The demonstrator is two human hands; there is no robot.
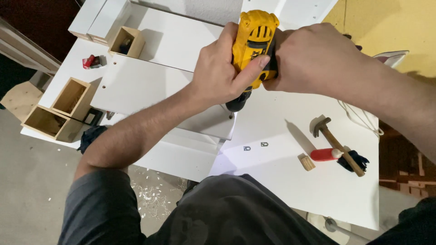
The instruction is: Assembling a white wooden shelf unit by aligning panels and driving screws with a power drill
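At the far left, two open wooden boxes (56, 113) sit at the edge of the white desk (290, 181). Your left hand (222, 68) wraps its fingers around the yellow drill (254, 45), thumb across its body, while your right hand (313, 59) grips it from the other side. The drill points down onto a white panel (145, 86). Farther right lie a hammer (336, 145), a red-handled tool (324, 154) and a small wooden block (307, 162).
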